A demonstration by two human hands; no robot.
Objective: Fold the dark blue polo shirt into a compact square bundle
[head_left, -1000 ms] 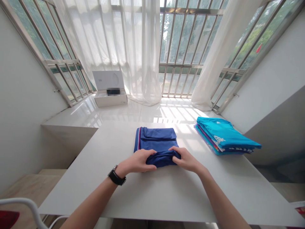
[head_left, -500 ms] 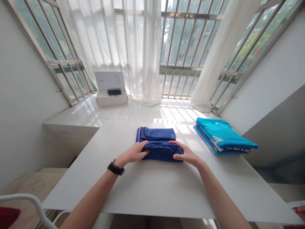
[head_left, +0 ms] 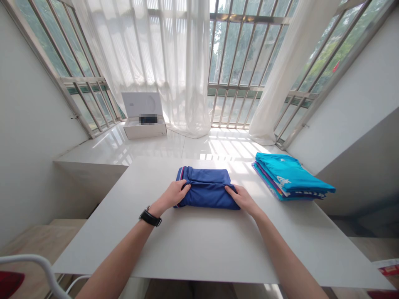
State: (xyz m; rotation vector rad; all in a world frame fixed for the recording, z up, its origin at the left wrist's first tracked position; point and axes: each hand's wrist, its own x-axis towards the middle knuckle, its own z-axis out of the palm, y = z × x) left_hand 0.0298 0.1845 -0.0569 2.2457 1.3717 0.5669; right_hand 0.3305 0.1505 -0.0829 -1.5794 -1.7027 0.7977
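A dark blue folded garment (head_left: 212, 195) with a red and white stripe at its left end lies on the white table (head_left: 199, 245). Its fabric is gathered into a compact rectangle, with a crease running lengthwise. My left hand (head_left: 176, 194), wearing a black wristwatch (head_left: 150, 216), grips the left end, thumb on top and the other fingers partly hidden at the side. At the right end my right hand (head_left: 243, 198) grips the near flap's edge with its thumb over the cloth; some of its fingers are out of sight.
A stack of folded clothes (head_left: 289, 176), bright blue on top, sits at the table's right side. On the windowsill beyond stands an open white box (head_left: 145, 131). Sheer curtains (head_left: 174, 66) hang before barred windows. A white curved rail (head_left: 40, 259) is at lower left.
Both hands have shifted their grips on the garment, the left moving to its striped end. The near flap now looks flatter and more spread out.
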